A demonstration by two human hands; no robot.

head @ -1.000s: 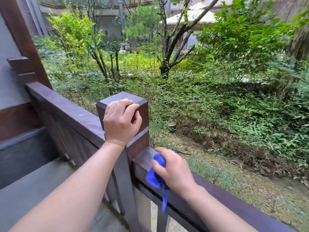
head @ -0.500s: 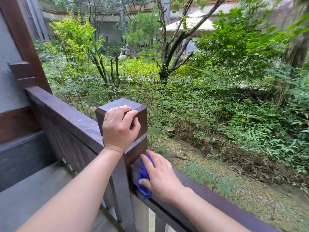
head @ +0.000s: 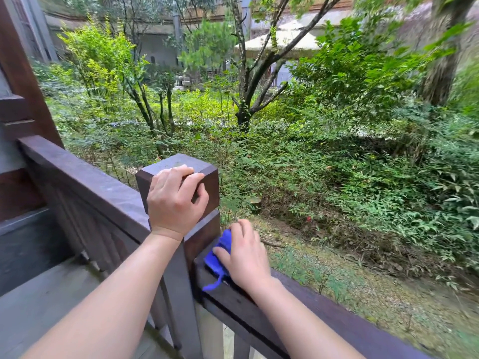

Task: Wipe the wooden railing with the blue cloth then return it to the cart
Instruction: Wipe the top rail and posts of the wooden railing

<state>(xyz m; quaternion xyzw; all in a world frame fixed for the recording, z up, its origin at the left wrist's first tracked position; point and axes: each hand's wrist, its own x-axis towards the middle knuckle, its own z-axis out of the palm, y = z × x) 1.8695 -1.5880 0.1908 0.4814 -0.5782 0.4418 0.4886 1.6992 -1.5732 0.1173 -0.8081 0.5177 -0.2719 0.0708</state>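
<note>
Wiping is the job right now. The right hand (head: 246,257) is pressing the blue cloth (head: 217,257) down on the top of the wooden railing (head: 337,320), right up against the square post (head: 178,167). Its fingers are curled over the bunched cloth and hold it tight, and a little tail of cloth hangs over the near edge. The left hand (head: 173,200) is wrapped around the top of the post, fingers closed on the wood, to keep the person steady.

To do this bit well, I think the hand should push the cloth firmly into the corner where rail meets post, since dirt likes to hide there. Then it should slide along the rail in long, slow strokes, keeping the cloth flat. The loose tail could be tucked in so it does not snag. No cart can be seen from here.
</note>
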